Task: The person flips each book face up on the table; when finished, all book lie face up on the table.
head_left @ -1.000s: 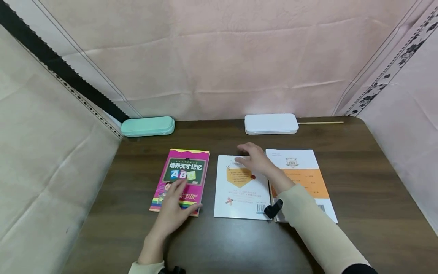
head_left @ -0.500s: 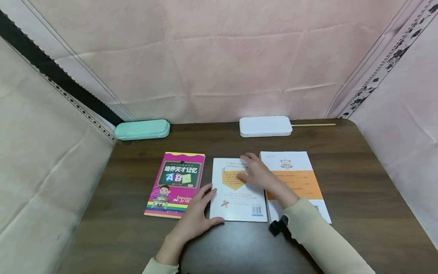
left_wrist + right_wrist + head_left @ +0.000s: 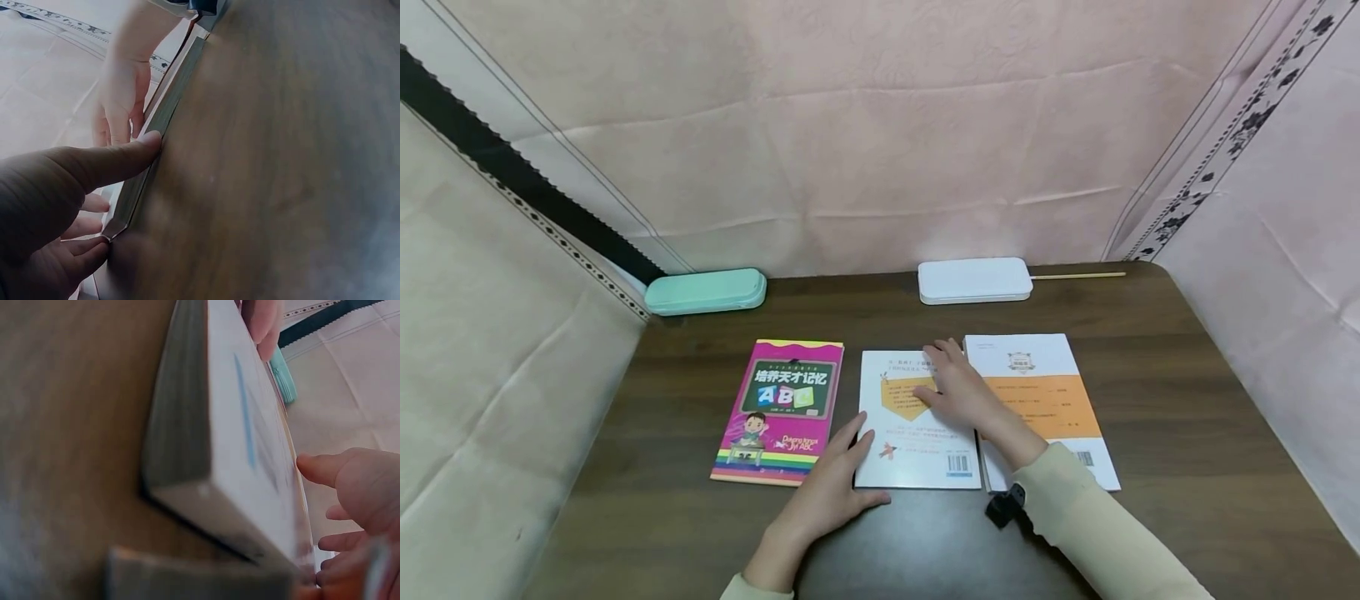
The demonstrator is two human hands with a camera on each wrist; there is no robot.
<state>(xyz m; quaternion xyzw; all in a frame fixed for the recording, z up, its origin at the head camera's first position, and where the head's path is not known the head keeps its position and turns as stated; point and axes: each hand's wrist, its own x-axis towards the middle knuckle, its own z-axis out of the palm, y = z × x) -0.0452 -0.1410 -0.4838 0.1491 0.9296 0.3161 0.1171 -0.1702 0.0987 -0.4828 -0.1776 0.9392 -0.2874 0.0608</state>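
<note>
While both hands sit on the middle book, layout on the dark wooden table [image 3: 1180,433]:

middle book: white book [image 3: 917,454] with orange badge and barcode, flat, centre of the near row, between the other two books.
left hand: left hand [image 3: 831,492] at the white book's near-left corner; thumb along the near edge, fingers along the left edge, straight and spread a little. Wrist view shows the thumb tip [image 3: 147,142] touching the book's edge. Nothing gripped.
right hand: right hand [image 3: 958,387] lies palm down on the white book's upper right, fingers straight and fanned. Presses, no grip.
left neighbour: pink ABC book [image 3: 778,408], just beside the white one, narrow gap, not touched.
right neighbour: white-and-orange book [image 3: 1052,392], just beside the white book's right edge; forearm crosses its near-left corner.
back edge: mint pencil case [image 3: 706,292] far left, white pencil case [image 3: 975,281] centre, thin wooden stick [image 3: 1078,275] just right of it.
</note>
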